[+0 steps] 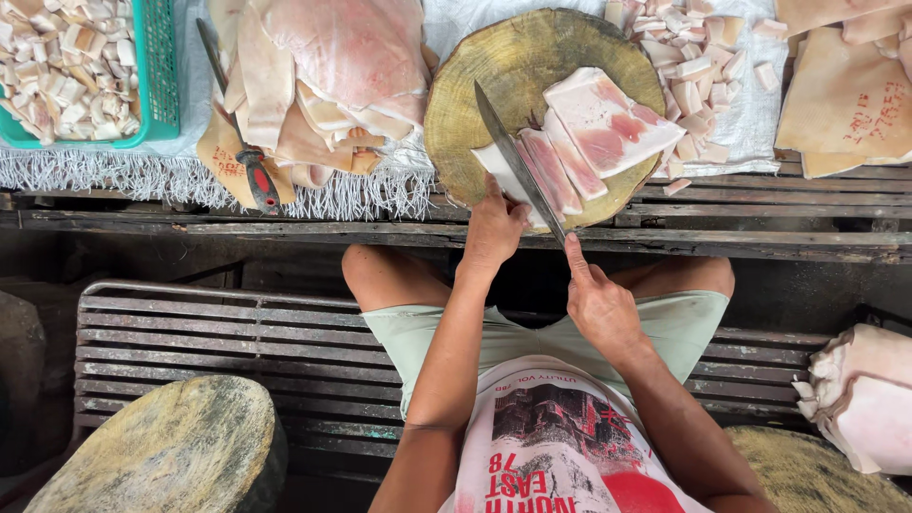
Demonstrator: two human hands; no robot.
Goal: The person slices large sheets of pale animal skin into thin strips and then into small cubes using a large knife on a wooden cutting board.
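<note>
A round wooden chopping block (494, 66) sits on the table edge with a slab of pale pork fat and skin (608, 119) on it, partly sliced into strips (551, 171). My right hand (598, 304) grips the handle of a long knife (518, 161), its blade lying across the near strips. My left hand (494, 228) presses down on the white strip at the block's near edge, just left of the blade.
Cut fat cubes (689, 66) are piled right of the block. A teal basket (157, 76) of cubes stands far left. Large skin slabs (332, 66) and a second knife (252, 171) lie between. More slabs (845, 95) lie right; another block (180, 446) sits below.
</note>
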